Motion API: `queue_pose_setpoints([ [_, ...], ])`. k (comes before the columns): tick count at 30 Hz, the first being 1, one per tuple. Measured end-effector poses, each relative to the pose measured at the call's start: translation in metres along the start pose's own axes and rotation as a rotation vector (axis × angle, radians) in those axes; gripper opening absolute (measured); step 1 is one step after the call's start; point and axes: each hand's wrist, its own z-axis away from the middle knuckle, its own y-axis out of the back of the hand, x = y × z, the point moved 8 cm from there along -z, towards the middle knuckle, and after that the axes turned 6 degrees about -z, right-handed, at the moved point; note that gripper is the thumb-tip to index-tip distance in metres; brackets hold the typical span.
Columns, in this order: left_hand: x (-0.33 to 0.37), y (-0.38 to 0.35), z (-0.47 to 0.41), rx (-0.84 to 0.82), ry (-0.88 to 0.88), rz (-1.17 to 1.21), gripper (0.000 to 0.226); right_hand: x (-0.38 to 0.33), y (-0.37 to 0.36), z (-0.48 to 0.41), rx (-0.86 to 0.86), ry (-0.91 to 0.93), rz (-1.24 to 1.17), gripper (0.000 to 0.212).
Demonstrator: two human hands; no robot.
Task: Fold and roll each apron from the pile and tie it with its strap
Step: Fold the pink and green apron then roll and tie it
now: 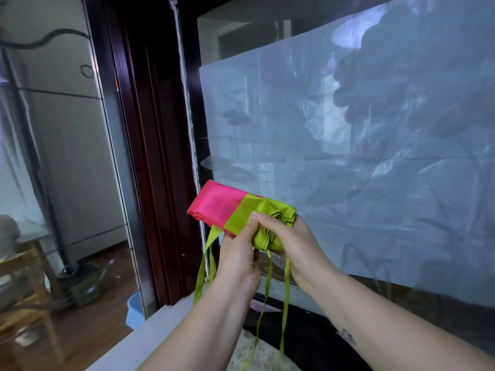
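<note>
A rolled apron (227, 207), pink at its left end and lime green at its right, is held up in the air in front of a window. My left hand (241, 253) pinches the green part from below, thumb on top. My right hand (292, 239) grips the bunched green end of the roll. Green straps (206, 266) hang loose from under the roll on the left, and two thinner green strap ends (285, 298) dangle down between my forearms.
A window pane covered with crumpled translucent film (348, 156) fills the right side. A dark red frame (150, 129) stands to its left above a pale ledge (150, 336). Patterned cloth (257, 352) lies below my arms. A wooden chair (24, 277) and a blue bin (134, 309) sit lower left.
</note>
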Motion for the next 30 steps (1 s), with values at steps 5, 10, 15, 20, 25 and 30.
queue_pose_setpoints([
  [5, -0.006, -0.003, 0.003, -0.051, 0.077, -0.093, 0.010, -0.001, 0.007, -0.012, 0.047, 0.089, 0.035, 0.010],
  [10, -0.003, -0.001, 0.029, -0.447, 0.288, -0.515, 0.019, -0.029, 0.032, -0.025, -0.047, 0.223, 0.258, 0.014],
  [15, 0.114, 0.002, 0.020, -0.236, -0.582, -1.086, 0.014, -0.041, 0.033, -0.024, -0.293, 0.148, 0.396, 0.022],
  [20, 0.062, -0.013, -0.003, -0.682, -0.190, -1.761, 0.065, -0.032, -0.001, -0.005, -0.520, 0.092, 0.486, 0.026],
  [25, 0.033, -0.002, -0.003, -0.750, -0.055, -1.323, 0.044, -0.018, 0.009, 0.001, -0.370, -0.069, 0.358, 0.052],
  [30, 0.035, 0.021, -0.012, -0.524, -0.032, -1.075, 0.036, -0.013, 0.022, 0.007, -0.359, -0.055, 0.733, 0.035],
])
